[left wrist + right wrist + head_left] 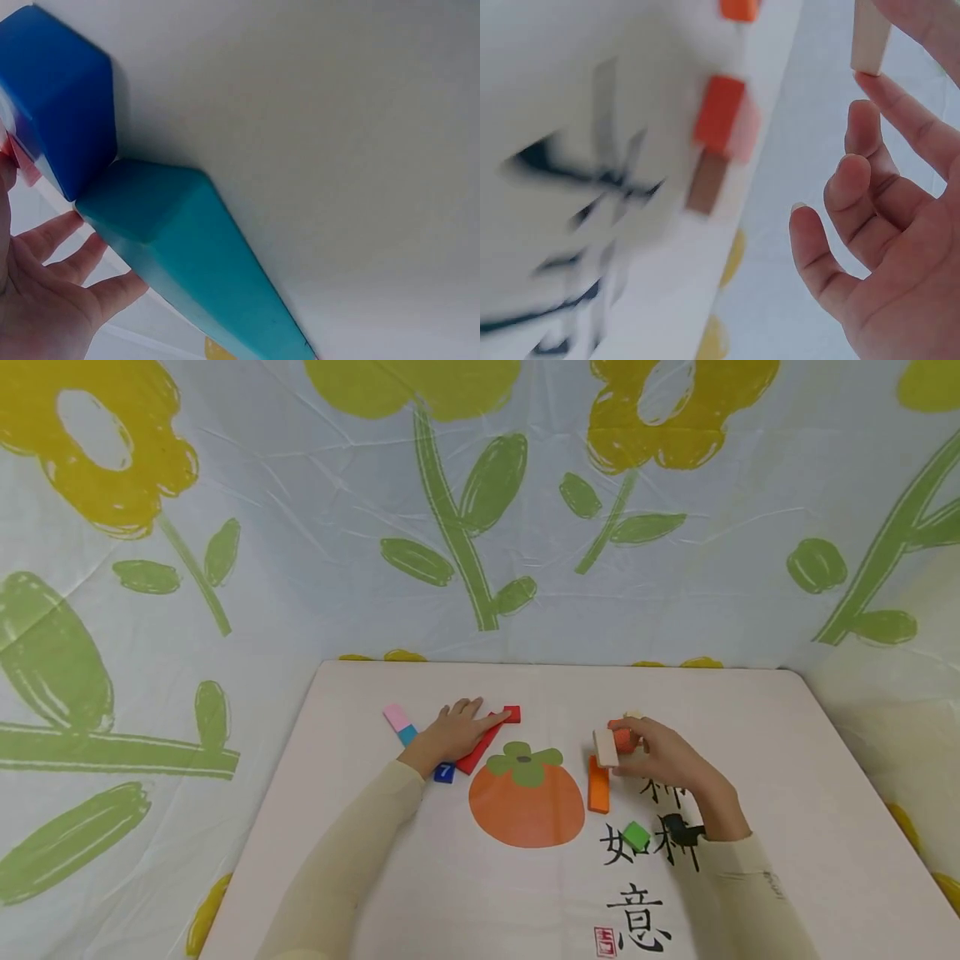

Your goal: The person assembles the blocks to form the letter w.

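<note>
My left hand [450,733] reaches across a row of coloured blocks, its fingers extended. Its index fingertip touches the far end of a long red block [480,750], by a small red block [512,714]. Close to the left wrist lies a dark blue block marked 7 [444,772]; the left wrist view shows a blue block [67,90] meeting a teal block [172,232]. My right hand [663,753] pinches a pale wooden block [605,748] between thumb and finger, raised off the table in the right wrist view. A red-orange block [720,112] sits behind it, partly hidden in the head view.
An orange block [598,787] lies below the wooden block, and a green block [636,836] is nearer me. A pink block [394,717] lies at the left. The white table [450,885] carries a printed persimmon and black characters. Flowered cloth [300,527] hangs behind.
</note>
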`<state>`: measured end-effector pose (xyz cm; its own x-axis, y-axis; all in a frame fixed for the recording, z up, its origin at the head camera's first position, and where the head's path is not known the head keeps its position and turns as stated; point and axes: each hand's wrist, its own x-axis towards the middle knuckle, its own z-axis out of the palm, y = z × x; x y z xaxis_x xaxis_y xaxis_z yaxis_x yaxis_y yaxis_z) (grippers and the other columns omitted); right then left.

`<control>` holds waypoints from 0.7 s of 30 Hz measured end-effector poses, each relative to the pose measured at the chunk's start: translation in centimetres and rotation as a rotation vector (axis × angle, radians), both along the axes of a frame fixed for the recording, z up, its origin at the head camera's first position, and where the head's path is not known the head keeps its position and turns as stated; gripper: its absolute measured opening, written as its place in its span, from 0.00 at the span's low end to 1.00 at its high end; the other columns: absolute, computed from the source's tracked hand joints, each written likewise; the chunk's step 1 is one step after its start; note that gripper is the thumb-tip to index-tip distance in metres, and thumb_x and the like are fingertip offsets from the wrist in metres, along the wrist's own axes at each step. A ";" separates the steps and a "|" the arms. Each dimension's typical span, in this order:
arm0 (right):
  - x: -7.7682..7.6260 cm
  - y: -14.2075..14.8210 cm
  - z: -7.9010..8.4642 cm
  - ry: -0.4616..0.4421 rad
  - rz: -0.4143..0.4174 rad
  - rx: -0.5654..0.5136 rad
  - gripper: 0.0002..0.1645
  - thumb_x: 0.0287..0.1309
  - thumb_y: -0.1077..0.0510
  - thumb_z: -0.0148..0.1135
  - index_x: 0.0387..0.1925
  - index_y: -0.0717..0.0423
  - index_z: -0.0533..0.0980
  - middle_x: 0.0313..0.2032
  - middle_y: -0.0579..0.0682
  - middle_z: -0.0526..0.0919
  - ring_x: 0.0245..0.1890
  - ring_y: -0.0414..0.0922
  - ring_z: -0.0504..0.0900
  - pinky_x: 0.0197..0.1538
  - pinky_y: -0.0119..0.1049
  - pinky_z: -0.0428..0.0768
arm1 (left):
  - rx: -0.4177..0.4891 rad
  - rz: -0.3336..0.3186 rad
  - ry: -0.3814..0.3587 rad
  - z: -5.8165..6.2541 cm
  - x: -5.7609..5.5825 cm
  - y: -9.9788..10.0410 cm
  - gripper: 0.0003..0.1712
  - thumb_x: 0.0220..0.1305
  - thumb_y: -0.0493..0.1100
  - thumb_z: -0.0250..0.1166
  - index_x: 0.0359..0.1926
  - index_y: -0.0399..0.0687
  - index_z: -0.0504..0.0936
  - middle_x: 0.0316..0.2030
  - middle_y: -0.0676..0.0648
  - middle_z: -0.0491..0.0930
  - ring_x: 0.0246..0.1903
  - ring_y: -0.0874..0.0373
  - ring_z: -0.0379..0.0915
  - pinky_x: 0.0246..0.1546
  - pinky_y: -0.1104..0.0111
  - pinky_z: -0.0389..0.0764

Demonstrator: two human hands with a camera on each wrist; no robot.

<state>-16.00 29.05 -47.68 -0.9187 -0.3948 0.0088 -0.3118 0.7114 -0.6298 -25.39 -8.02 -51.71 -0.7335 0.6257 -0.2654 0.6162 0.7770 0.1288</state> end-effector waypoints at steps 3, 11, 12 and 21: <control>-1.5 -1.3 0.4 -0.007 0.028 -0.017 0.37 0.49 0.56 0.79 0.61 0.57 0.74 0.38 0.57 0.77 0.38 0.55 0.73 0.38 0.43 0.74 | 0.007 -0.002 -0.004 0.0 0.0 -0.1 0.32 0.80 0.48 0.45 0.79 0.71 0.50 0.75 0.38 0.53 0.72 0.37 0.50 0.66 0.39 0.58; -5.0 -4.4 0.1 0.001 0.113 -0.011 0.37 0.50 0.53 0.79 0.61 0.54 0.74 0.35 0.50 0.76 0.30 0.47 0.71 0.33 0.39 0.72 | -0.009 0.011 0.004 -0.3 -0.1 0.1 0.32 0.80 0.51 0.44 0.79 0.74 0.49 0.76 0.38 0.52 0.73 0.39 0.49 0.67 0.40 0.58; -5.3 -4.7 0.0 -0.004 0.123 -0.019 0.37 0.50 0.54 0.79 0.61 0.54 0.74 0.34 0.50 0.76 0.30 0.47 0.70 0.33 0.39 0.72 | -0.006 0.015 0.001 -0.3 -0.1 0.1 0.31 0.80 0.51 0.44 0.79 0.74 0.49 0.76 0.39 0.52 0.73 0.39 0.49 0.67 0.40 0.57; -7.9 -7.3 -0.6 -0.140 0.167 -0.046 0.36 0.51 0.57 0.78 0.62 0.53 0.73 0.37 0.59 0.76 0.35 0.49 0.72 0.39 0.43 0.74 | -0.025 0.019 0.004 -0.2 -0.2 0.1 0.32 0.80 0.50 0.44 0.79 0.74 0.49 0.76 0.39 0.52 0.73 0.39 0.48 0.67 0.40 0.57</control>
<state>-23.93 21.73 -48.29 -0.8340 -0.5439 -0.0929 -0.3299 0.6265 -0.7062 -25.63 -7.91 -51.92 -0.7462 0.6051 -0.2776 0.6020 0.7913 0.1069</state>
